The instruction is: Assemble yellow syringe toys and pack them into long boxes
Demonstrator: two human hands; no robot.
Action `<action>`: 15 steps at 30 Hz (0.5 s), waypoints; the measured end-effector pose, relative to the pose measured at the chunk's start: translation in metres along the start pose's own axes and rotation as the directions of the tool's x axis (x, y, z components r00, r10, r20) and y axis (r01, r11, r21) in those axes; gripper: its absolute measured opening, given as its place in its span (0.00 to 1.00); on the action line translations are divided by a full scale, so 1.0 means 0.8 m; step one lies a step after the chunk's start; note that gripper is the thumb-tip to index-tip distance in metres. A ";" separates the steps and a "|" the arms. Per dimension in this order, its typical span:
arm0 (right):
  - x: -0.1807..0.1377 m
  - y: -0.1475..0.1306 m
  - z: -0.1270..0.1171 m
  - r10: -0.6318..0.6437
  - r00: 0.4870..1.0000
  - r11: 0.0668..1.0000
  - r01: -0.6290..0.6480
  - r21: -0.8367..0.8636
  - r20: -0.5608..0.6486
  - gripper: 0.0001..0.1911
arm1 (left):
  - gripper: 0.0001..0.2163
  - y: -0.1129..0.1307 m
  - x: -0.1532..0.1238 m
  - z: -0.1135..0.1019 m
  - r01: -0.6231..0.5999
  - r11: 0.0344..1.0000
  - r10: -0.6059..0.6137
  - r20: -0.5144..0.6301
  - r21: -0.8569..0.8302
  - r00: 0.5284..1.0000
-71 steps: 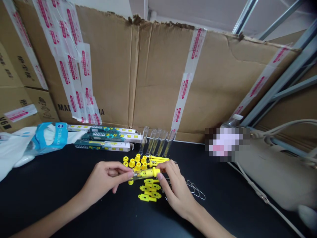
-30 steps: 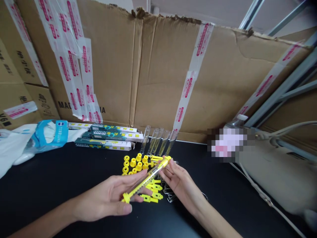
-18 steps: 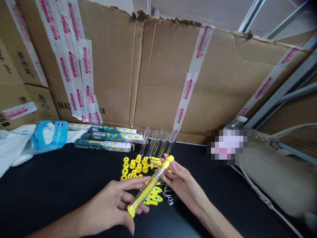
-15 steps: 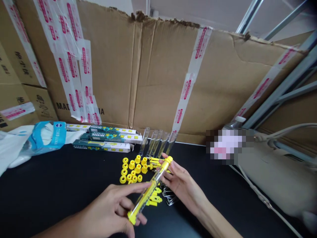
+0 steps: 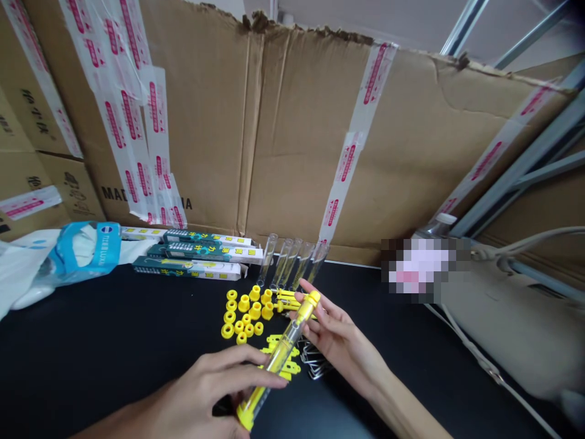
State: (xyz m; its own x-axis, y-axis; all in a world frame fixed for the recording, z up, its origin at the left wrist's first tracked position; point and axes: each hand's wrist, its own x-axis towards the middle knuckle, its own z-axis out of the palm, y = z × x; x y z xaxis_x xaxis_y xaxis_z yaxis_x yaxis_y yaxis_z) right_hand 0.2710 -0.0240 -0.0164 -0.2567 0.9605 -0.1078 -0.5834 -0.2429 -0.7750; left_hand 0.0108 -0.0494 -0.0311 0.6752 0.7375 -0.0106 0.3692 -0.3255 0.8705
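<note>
A clear tubular spring scale [image 5: 286,350] with yellow end caps slants across the front of the table, a yellow part inside it. My left hand [image 5: 219,387] is closed around its lower end, fingers laid over the tube. At the upper yellow cap, the fingers of my right hand [image 5: 340,341] grip the tube. Beneath and behind it lie flat yellow tabs [image 5: 290,367], bent metal hooks [image 5: 314,360] and yellow rods [image 5: 287,299], partly hidden by the tube and hand. Several yellow caps and rings [image 5: 244,314] sit to the left.
Clear empty tubes [image 5: 286,268] stand in a row by the cardboard wall [image 5: 306,152]. Printed boxes [image 5: 201,251] and a blue-and-white plastic package [image 5: 86,250] lie at the left. At the right are a bottle [image 5: 439,227], partly blurred out, and a beige bag [image 5: 516,329] with its strap.
My left hand has shifted slightly down and its fingers now lie further across the tube. The tube's lower end has dropped a little. My right hand stays at the upper cap.
</note>
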 end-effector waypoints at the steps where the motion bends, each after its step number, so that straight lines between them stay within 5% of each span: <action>1: 0.000 0.000 0.000 0.003 1.000 1.000 -0.003 -0.001 0.009 0.26 | 0.33 -0.001 -0.001 -0.001 0.011 0.999 -0.012 0.022 0.039 1.000; 6: -0.001 0.002 -0.001 0.012 1.000 1.000 -0.011 -0.028 0.019 0.23 | 0.39 0.000 -0.003 0.001 -0.024 0.992 0.009 0.120 0.124 0.993; 15: 0.002 0.005 -0.005 -0.028 1.000 0.996 0.029 -0.084 0.010 0.15 | 0.38 0.009 -0.002 0.002 -0.009 0.990 -0.008 0.120 0.140 0.993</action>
State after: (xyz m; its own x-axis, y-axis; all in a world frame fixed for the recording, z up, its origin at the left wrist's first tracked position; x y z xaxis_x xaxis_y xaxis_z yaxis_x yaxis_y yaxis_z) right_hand 0.2713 -0.0232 -0.0217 -0.2479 0.9655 -0.0795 -0.5240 -0.2026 -0.8273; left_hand 0.0132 -0.0543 -0.0254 0.7440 0.6638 -0.0765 0.4490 -0.4118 0.7930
